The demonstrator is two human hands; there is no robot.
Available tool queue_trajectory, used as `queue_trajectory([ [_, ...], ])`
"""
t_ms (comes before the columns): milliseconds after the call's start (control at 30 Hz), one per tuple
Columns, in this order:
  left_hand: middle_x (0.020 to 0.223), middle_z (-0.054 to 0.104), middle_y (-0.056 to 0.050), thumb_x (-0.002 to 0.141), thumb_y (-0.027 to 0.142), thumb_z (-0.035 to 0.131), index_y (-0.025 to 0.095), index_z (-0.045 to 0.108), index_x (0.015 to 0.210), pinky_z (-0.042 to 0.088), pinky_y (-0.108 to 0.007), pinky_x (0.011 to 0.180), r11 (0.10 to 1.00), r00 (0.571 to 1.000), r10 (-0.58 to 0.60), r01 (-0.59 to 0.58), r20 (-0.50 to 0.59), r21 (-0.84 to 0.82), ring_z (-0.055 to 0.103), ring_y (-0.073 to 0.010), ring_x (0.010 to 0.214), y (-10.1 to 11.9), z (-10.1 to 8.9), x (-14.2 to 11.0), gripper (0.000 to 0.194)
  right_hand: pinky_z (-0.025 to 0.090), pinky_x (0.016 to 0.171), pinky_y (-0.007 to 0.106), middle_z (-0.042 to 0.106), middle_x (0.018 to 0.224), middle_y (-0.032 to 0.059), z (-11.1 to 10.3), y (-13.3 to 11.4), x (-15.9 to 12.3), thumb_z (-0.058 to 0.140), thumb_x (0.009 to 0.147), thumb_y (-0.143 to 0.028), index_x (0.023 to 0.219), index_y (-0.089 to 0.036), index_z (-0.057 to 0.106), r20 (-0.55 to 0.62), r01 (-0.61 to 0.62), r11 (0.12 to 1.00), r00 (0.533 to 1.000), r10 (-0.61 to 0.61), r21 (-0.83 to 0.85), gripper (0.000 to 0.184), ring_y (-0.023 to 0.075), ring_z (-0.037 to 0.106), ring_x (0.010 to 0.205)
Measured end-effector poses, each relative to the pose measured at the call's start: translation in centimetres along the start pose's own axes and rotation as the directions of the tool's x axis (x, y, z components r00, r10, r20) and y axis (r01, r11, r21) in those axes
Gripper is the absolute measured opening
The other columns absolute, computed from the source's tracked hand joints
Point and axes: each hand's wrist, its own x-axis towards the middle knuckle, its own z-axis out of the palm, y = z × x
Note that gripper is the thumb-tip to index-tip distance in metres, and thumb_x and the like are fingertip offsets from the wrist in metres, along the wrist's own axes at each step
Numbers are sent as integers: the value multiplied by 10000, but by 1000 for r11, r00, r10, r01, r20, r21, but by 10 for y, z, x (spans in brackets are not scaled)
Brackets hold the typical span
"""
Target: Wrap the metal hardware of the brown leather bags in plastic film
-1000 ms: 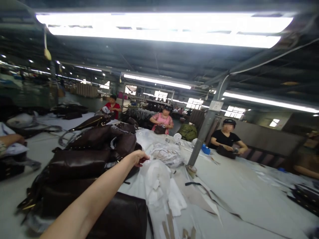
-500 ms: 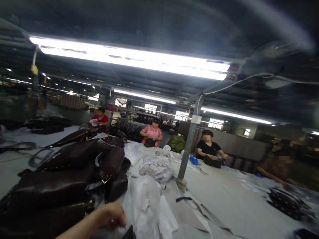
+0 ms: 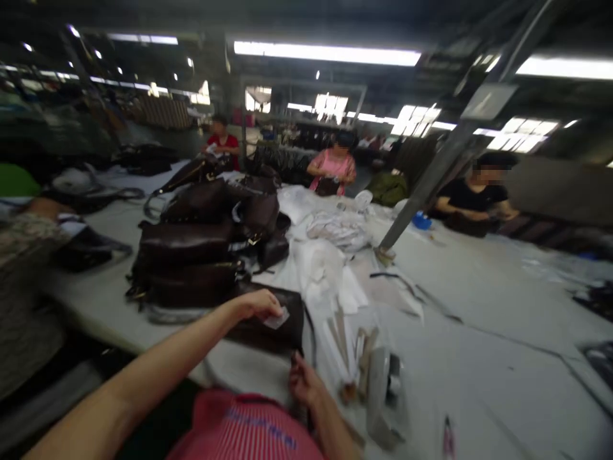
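A dark brown leather handbag [image 3: 282, 332] lies at the near edge of the table in front of me. Over its top, my left hand [image 3: 261, 305] is closed on a small clear plastic packet [image 3: 278, 317]. My right hand [image 3: 305, 381] is by the bag's near right corner with its fingers pinched together; a dark bit shows at the fingertips, too blurred to name. A dark strap [image 3: 310, 329] curves down the bag's right side. Beyond lies a pile of similar brown handbags [image 3: 191, 246] with gold-coloured fittings.
White wrapping sheets [image 3: 318, 262] are heaped beyond the bag. To the right stand a grey tape dispenser [image 3: 383, 396] and paper strips [image 3: 342, 338]. A slanting metal post [image 3: 426, 172] rises from the table. Co-workers sit across it, and a patterned sleeve [image 3: 33, 236] shows at left.
The view has tilted down and drawn back, bringing the near handbag and my right hand into sight. My left hand, earlier beside the pile, is now over the near bag with the packet.
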Motion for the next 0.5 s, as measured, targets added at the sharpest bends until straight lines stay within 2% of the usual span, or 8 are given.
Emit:
queue_trajectory([
  [33,546,582,11,419,278,813,138,624,585,381,-238,555,999,999,-43,43,21,-2,499,-109,534,-22,4,4,288,457,458,183,601,726,-22,-9,23,-3,588,907,-290,903,-132,593,-54,-73,995,996,77,73,159,70,544,526],
  [100,552,586,12,411,291,814,132,645,590,373,-234,565,994,993,-112,112,49,0,504,-110,559,-62,15,6,293,336,362,116,548,576,-66,-22,50,-3,669,844,-235,767,-162,564,-122,-145,967,977,173,207,149,30,466,402],
  [200,536,571,21,408,309,799,135,653,568,356,-226,560,988,987,-152,151,54,18,480,-104,572,-97,33,0,278,321,355,107,568,544,-75,-31,58,4,765,736,-190,724,-183,555,-146,-176,929,962,233,325,210,28,480,385],
  [333,503,549,24,445,307,757,131,654,547,308,-220,522,989,990,-141,140,28,47,428,-92,542,-113,50,-5,228,336,367,112,604,564,-70,-28,53,7,787,698,-170,732,-189,565,-152,-161,914,961,232,373,226,33,499,402],
  [500,437,495,38,490,275,710,123,654,538,223,-233,464,985,988,-154,154,-3,84,349,-76,463,-122,63,2,168,353,375,132,633,584,-42,-25,55,5,753,733,-167,715,-177,580,-176,-160,913,955,240,376,175,53,528,423],
])
